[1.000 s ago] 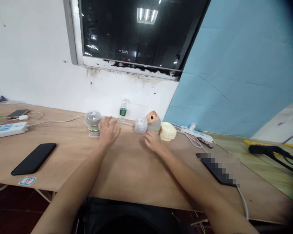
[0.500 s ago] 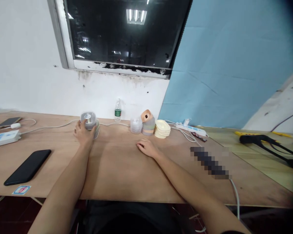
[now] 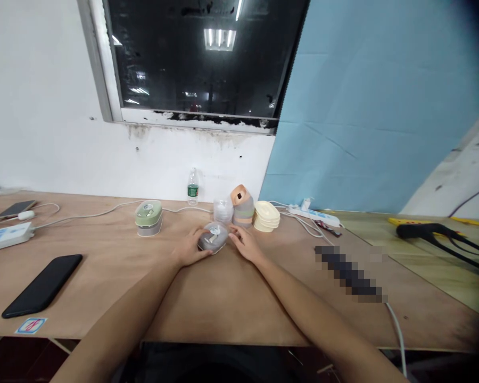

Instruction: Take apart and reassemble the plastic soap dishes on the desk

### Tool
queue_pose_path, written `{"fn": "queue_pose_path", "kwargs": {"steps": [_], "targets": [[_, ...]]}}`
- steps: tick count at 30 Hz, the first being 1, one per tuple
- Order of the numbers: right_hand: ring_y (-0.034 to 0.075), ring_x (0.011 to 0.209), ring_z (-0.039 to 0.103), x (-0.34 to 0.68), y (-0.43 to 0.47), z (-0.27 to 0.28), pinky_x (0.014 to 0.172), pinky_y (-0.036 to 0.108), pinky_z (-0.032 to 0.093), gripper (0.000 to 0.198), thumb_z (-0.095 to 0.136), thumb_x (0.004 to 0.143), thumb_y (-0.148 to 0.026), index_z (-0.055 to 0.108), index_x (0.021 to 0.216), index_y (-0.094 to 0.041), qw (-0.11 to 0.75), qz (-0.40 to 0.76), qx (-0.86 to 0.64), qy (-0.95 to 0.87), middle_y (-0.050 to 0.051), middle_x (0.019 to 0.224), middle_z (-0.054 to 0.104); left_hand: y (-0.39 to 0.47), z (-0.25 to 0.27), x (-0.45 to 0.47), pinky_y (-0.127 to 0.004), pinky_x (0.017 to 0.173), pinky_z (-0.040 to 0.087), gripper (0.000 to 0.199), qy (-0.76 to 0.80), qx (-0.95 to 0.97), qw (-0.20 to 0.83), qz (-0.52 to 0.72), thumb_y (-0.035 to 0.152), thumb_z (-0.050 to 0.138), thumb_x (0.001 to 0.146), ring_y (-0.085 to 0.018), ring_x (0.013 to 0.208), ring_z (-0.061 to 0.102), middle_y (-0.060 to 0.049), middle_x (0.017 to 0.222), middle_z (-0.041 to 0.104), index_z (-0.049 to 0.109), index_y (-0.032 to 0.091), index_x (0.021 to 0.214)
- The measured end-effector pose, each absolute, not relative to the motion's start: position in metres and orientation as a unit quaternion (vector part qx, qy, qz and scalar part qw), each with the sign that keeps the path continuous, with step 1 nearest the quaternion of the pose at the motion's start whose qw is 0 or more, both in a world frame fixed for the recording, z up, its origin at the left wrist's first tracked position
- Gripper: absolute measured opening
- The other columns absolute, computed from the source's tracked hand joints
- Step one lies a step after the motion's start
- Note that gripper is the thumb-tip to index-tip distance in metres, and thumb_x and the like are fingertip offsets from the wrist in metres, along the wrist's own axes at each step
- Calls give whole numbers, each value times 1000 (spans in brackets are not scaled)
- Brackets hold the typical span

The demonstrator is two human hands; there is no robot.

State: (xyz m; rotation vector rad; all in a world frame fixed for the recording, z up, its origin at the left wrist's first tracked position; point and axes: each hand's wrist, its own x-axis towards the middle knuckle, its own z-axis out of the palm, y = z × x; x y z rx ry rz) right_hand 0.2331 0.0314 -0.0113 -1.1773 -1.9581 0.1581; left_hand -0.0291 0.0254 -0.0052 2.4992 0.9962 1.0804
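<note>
wooden surface [image 3: 207, 308], white wall [image 3: 163, 157] behind: one grey lidded container [image 3: 214, 239], just in front of clear plastic stack [image 3: 222, 211]; left grip [image 3: 189, 248] nearer, clamped around its left side; right grip [image 3: 245, 243] (loosely spread, contact uncertain) beside its right edge.

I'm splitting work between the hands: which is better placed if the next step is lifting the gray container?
Left, most likely. The left hand curves its thumb and fingers around the left side of the gray container, while the right hand is at its right edge, contact unclear.
</note>
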Motion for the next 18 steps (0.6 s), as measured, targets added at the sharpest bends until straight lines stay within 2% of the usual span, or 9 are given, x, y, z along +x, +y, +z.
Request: {"fn": "queue_pose_path", "kwargs": {"steps": [4,7,12,16,18], "targets": [[26,113,57,233,33,-13,96,45,45,42,45,93,-45,57,124,-20,382,98,-472,-788,12,124,61,20,-5,-29,-46,90,49,63,352,857,146,346,53,66,75,-31,105,58,-10,117,59,51,19,125],[26,112,59,232,33,-15,96,46,46,43,45,93,-47,58,125,-22,359,130,-471,-795,11,123,63,18,-2,-31,-47,90,49,62,369,850,145,347,56,63,77,-30,105,59,-11,117,60,51,19,125],[27,111,60,232,31,-13,95,46,47,48,46,92,-48,55,130,-22,371,114,-475,-790,12,126,62,17,1,-32,-45,101,43,54,349,850,123,375,52,56,85,-29,117,55,-12,127,57,50,19,127],[27,115,57,230,26,-9,97,44,45,50,47,91,-48,52,133,-21,385,74,-447,-804,11,128,60,20,0,-32,-43,100,44,50,350,819,127,436,50,48,90,-25,113,57,-12,126,58,50,18,128],[26,109,60,228,23,-6,94,42,46,49,50,90,-47,52,132,-22,391,52,-428,-813,11,124,62,23,-2,-32,-42,97,45,49,368,783,141,481,52,43,91,-24,110,58,-11,121,61,52,18,124]]}}
